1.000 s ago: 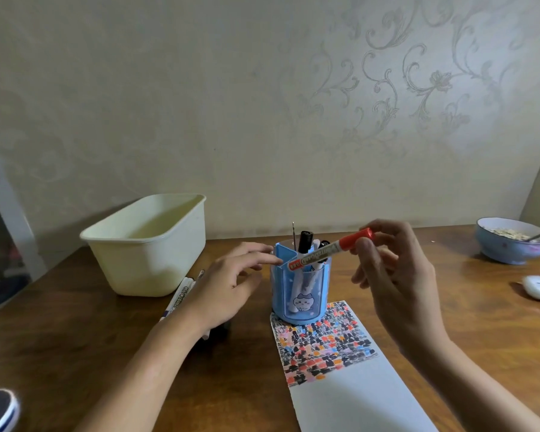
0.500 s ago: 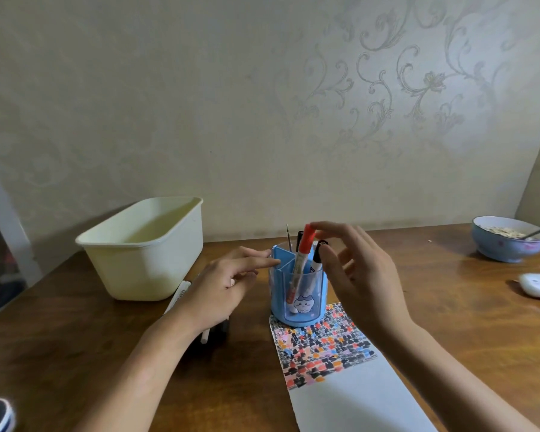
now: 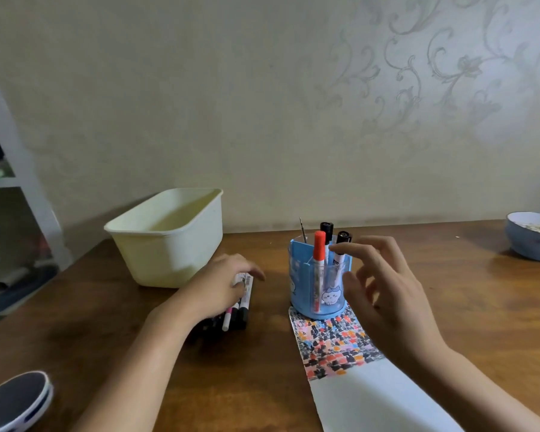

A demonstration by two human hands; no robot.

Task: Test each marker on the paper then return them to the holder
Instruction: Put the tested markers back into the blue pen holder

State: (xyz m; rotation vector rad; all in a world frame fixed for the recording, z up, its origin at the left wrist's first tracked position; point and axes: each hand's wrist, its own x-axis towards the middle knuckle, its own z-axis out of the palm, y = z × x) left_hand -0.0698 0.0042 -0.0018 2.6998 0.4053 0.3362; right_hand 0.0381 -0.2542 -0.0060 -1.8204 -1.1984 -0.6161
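- Now the red-capped marker (image 3: 319,269) is seen standing upright in the front compartment of the blue holder (image 3: 320,279); a second ago it was pinched in the right hand above the holder, and half a second ago it was being lowered in.
- The right hand (image 3: 384,286) has been drawn back just beside the holder, its fingers spread and relaxed, with nothing held.
- The left hand (image 3: 222,283), which was hovering near the holder's rim, has been brought down onto the bundle of markers (image 3: 239,302) lying on the surface to the left; its fingers are curled over the top ones, though how firm the grip is cannot be told.
- Two black-capped markers (image 3: 326,229) are seen in the rear of the holder.
- The paper (image 3: 371,397) lies in front of the holder, its near end densely covered with coloured test marks.
- One return is judged complete; the next marker is probably to be picked from the bundle, so several tests are still left.
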